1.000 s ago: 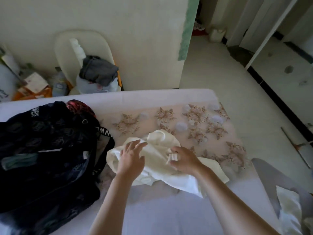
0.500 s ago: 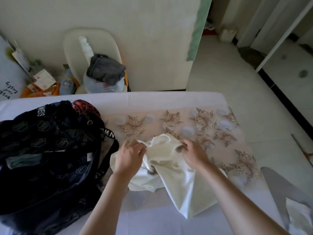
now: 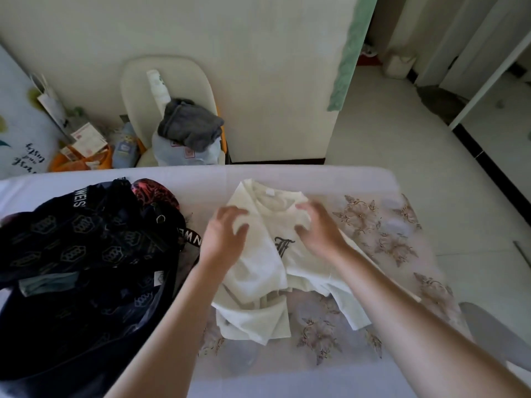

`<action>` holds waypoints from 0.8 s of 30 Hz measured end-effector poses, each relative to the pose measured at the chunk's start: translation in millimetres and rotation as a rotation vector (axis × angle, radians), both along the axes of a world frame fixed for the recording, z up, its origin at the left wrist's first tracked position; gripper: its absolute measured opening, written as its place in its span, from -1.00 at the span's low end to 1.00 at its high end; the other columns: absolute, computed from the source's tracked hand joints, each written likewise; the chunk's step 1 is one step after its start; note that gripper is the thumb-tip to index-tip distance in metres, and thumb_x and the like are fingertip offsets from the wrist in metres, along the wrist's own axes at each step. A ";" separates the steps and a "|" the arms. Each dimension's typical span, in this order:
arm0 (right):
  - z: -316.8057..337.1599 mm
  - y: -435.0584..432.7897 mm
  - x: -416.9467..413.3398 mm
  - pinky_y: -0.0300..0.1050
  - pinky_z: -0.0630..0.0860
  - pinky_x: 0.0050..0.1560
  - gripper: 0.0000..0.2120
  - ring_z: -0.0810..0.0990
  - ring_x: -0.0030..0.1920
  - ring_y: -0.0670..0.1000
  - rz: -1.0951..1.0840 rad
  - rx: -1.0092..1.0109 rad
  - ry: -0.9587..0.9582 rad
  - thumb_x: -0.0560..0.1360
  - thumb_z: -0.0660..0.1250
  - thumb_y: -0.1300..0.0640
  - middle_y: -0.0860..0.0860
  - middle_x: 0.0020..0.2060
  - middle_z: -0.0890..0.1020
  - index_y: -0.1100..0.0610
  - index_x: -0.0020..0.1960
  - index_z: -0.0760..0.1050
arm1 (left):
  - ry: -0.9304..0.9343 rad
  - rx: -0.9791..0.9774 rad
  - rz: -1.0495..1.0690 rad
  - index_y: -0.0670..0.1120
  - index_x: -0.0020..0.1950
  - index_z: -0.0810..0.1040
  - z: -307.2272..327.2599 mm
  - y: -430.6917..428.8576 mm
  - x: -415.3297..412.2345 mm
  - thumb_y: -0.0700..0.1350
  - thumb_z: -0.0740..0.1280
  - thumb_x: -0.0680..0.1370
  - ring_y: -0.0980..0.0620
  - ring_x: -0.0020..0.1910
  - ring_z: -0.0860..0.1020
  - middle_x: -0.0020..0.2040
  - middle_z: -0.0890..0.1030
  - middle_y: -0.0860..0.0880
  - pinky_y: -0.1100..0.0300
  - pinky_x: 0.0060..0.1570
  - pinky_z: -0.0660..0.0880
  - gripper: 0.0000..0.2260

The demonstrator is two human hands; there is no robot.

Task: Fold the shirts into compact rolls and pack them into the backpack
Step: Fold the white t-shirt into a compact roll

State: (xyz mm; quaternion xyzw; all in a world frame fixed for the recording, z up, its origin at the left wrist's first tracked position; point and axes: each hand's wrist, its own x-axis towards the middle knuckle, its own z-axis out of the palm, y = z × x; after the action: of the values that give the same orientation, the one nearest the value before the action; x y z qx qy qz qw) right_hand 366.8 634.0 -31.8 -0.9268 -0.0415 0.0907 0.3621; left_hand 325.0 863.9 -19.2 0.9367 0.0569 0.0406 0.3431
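Observation:
A cream-white shirt (image 3: pixel 264 271) with a dark chest print lies spread on the table, collar toward the far edge, its lower part rumpled. My left hand (image 3: pixel 225 238) hovers over or touches the shirt's left shoulder with fingers spread and loosely bent. My right hand (image 3: pixel 320 228) is over the right shoulder, fingers likewise relaxed; both look motion-blurred. A black patterned backpack (image 3: pixel 71 262) lies open on the table's left side, with dark and red cloth showing at its top.
The table (image 3: pixel 316 179) has a white cover with an embroidered floral runner on the right. Behind it stand a cream chair (image 3: pixel 161 79) with grey clothes and some clutter on the left. A grey chair back (image 3: pixel 494 334) is at the right.
The shirt was bunched up in both hands; now it lies spread out farther from me with collar and print showing. Both hands have let go of the bunched cloth and moved forward.

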 end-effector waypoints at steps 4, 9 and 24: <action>-60.2 -14.9 -48.2 0.10 0.29 0.38 -0.49 0.25 0.47 0.16 0.087 -0.422 0.193 0.53 0.31 0.02 0.05 0.45 0.26 -0.02 0.45 0.28 | 0.426 0.395 -0.345 0.30 0.49 0.23 -49.6 -24.6 -39.2 0.39 0.36 0.37 -0.06 0.53 0.07 0.58 -0.01 0.07 -0.12 0.41 0.26 -0.28; -81.1 -24.1 -72.2 0.11 0.37 0.19 -0.30 0.32 0.31 0.20 0.191 -0.575 0.023 0.29 0.46 -0.18 0.07 0.35 0.29 -0.09 0.39 0.39 | 0.389 0.367 -0.258 0.17 0.37 0.46 -75.7 -18.9 -49.1 -0.14 0.27 0.57 -0.05 0.23 0.45 0.31 0.46 0.01 0.07 0.09 0.49 -0.61; -49.8 -0.1 -23.2 -0.05 0.53 0.06 -0.52 0.61 0.14 0.11 -0.315 0.019 -0.114 0.52 0.32 0.26 0.04 0.19 0.61 0.12 0.41 0.30 | 0.167 0.118 -0.298 0.09 0.08 0.59 -21.4 -17.8 -27.5 -0.06 0.45 0.44 -0.01 0.09 0.54 0.08 0.57 0.10 0.06 0.06 0.50 -0.77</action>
State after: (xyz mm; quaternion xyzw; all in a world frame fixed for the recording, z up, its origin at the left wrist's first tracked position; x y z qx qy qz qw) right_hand 343.6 633.9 -81.7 -0.9221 0.0828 -0.0201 0.3775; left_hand 297.5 846.1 -40.6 0.9534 -0.0569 -0.0855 0.2838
